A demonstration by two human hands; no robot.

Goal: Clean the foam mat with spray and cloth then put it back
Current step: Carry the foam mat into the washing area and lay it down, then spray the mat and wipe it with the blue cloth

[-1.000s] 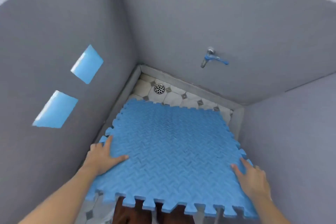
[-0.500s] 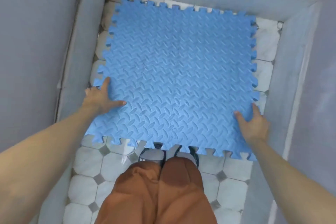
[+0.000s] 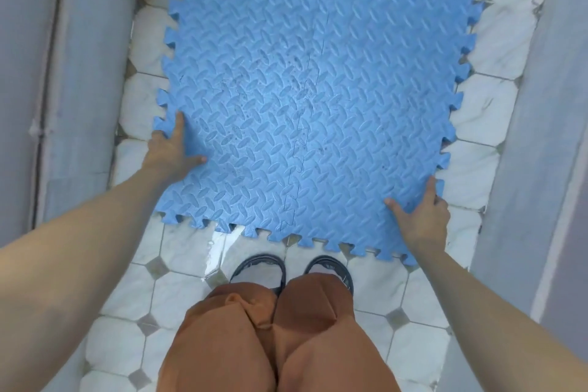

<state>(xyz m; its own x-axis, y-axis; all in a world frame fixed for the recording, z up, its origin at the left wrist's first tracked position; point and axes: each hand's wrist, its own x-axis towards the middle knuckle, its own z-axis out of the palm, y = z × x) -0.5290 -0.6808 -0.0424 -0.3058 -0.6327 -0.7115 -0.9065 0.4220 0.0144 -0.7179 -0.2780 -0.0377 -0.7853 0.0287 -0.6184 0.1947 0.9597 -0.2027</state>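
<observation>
Nearest the camera, a person's legs in orange trousers (image 3: 273,340) and dark sandals (image 3: 259,267) stand on a floor (image 3: 178,289) of white octagonal tiles with small grey square insets; a wet, shiny streak lies on the tile just left of the feet. Grey walls (image 3: 79,73) close in on the left and right, leaving a narrow strip of floor between them. Just ahead of the sandals, the blue foam mat (image 3: 311,99) covers most of that strip, its toothed near edge close to the toes and its far edge running out of the top of the view. It is roughly square, turned slightly so its near-right corner reaches closest to the feet, with an interlocking seam running near to far down its middle and dark specks scattered over the embossed top. Whether it lies flat or is held raised cannot be told. The left hand (image 3: 170,149) grips the left edge, thumb spread on top and fingers under the rim. The right hand (image 3: 423,216) grips the right edge near the corner likewise, thumb on top. White tile shows along both sides of the mat.
</observation>
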